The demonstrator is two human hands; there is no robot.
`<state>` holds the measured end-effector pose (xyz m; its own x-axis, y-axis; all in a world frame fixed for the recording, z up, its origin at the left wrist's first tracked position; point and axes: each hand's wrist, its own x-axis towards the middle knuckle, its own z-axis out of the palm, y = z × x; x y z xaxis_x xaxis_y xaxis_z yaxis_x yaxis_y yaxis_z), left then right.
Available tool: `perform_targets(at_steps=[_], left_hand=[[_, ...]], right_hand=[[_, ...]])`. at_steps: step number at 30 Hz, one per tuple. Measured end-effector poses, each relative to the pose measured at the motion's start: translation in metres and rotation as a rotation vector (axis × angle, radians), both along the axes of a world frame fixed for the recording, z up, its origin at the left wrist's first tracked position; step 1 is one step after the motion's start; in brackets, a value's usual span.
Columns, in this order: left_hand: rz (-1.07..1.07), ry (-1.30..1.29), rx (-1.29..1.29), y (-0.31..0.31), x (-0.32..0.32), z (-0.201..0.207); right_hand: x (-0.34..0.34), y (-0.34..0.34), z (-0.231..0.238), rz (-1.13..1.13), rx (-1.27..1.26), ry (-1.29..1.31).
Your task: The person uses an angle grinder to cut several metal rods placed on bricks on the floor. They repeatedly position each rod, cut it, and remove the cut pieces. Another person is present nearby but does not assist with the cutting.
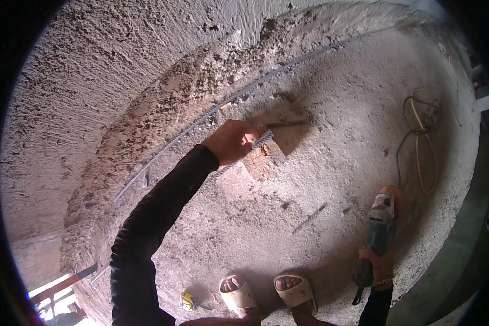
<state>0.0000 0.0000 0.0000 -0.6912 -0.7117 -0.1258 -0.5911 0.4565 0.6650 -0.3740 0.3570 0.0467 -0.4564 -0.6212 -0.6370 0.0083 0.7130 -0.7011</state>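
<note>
My left hand (229, 143), at the end of a dark sleeve, is closed on a ribbed steel rebar (216, 176). The bar slants up from lower left, and its end shows just past my fingers, over a rough reddish brick-like block (261, 163) on the floor. On the right, my right hand (379, 263) grips the rear of a green and grey angle grinder (380, 225). Its disc end points away from me, well apart from the rebar. Whether the disc is turning I cannot tell.
A long rebar (187, 130) lies along the foot of the rough wall. A short rod piece (309, 217) is on the concrete floor (331, 163). Cable loops (418, 130) lie far right. A yellow tape measure (188, 301) sits left of my sandalled feet (238, 294).
</note>
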Motion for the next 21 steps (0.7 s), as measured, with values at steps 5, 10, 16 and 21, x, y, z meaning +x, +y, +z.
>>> perform_targets(at_steps=[5, 10, 16, 21], left_hand=[[0.001, -0.025, -0.042, 0.001, -0.002, 0.001], [0.175, 0.122, -0.023, 0.004, 0.016, 0.019], [0.585, 0.142, -0.134, 0.052, 0.090, 0.030], [0.772, -0.003, -0.175, 0.138, 0.134, -0.001]], right_hand=[[0.002, -0.003, -0.008, -0.014, -0.051, 0.055], [0.003, -0.011, -0.006, 0.065, 0.035, 0.036], [0.026, -0.042, 0.021, 0.211, -0.062, 0.147], [0.080, -0.078, 0.013, 0.469, -0.266, 0.405]])
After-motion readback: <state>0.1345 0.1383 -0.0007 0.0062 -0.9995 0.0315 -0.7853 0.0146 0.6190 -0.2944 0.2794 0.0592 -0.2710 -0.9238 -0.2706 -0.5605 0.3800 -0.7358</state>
